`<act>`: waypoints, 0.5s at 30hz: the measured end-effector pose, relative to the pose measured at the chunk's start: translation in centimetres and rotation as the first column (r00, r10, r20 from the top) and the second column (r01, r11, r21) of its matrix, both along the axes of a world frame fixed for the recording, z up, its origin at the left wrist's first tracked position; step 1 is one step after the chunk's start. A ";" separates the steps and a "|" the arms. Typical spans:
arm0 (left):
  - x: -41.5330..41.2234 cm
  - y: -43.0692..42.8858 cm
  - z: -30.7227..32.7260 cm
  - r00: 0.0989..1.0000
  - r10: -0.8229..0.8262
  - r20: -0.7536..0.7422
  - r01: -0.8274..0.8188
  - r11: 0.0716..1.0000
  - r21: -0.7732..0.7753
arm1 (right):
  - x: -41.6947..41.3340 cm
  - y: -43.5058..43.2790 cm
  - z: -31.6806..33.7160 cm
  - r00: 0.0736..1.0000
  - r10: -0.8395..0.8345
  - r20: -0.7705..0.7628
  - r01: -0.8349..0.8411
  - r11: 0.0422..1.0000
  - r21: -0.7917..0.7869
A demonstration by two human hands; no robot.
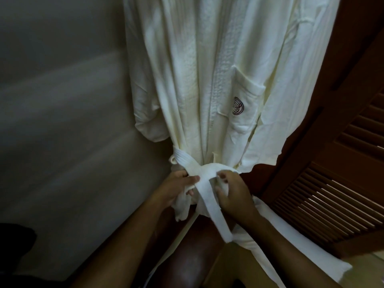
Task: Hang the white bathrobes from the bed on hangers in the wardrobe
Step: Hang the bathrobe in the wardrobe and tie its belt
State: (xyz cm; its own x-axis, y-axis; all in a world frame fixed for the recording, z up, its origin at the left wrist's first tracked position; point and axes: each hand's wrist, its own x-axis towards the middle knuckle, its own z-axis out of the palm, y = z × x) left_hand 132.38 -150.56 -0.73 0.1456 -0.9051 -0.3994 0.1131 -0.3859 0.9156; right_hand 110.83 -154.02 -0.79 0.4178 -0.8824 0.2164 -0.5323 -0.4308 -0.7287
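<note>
Bathrobe (pixel 207 80), white, hanging full length between pale wall (pixel 62 100) and louvred wooden door (pixel 332 194), top out of frame. Chest pocket (pixel 252 94) with dark round emblem (pixel 238 106). Round the waist, belt (pixel 207 169) gathering the cloth, one end trailing down beside the right wrist. Gripping belt and cloth left of the crossing, left hand (pixel 176 190), fingers curled tight. Just beside it, right hand (pixel 232 194), fingers curled onto the belt.

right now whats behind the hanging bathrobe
A pale wall shows past the left edge of the bathrobe and dark wood past the right; directly behind the cloth is covered.
</note>
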 end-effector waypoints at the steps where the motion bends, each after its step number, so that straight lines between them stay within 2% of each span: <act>1: -0.1 0.1 0.1 1.000 -0.004 0.003 0.004 1.000 -0.007 | 0.8 -0.7 0.6 1.000 0.025 0.010 -0.024 0.999 -0.030; 2: -0.1 0.2 0.0 1.000 -0.014 0.013 0.014 1.000 -0.008 | 1.6 -1.6 1.0 0.998 0.059 -0.015 -0.060 0.998 -0.020; 4: 0.2 0.5 0.1 0.998 -0.047 0.033 0.047 0.999 -0.019 | 2.6 -3.3 1.3 0.974 0.127 -0.188 -0.118 0.991 0.056; 6: 0.4 0.9 0.5 0.990 -0.085 0.112 0.088 0.996 -0.025 | 2.8 -4.7 1.3 0.897 0.222 -0.383 -0.192 0.975 0.117; 8: 0.9 1.3 0.4 0.977 -0.108 0.182 0.116 0.993 -0.037 | 3.0 -5.5 1.4 0.826 0.321 -0.463 -0.265 0.947 0.183; 11: 1.6 1.4 -0.7 0.924 -0.156 0.349 0.166 0.986 0.004 | 3.0 -5.8 1.3 0.828 0.389 -0.404 -0.318 0.919 0.232; 13: 2.2 1.8 -2.3 0.827 -0.169 0.537 0.169 0.984 0.049 | 2.8 -6.0 1.5 0.875 0.370 -0.311 -0.311 0.924 0.224; 15: 3.1 3.1 -4.3 0.733 -0.148 0.664 0.135 0.988 0.072 | 2.4 -6.6 1.8 0.908 0.337 -0.247 -0.286 0.933 0.221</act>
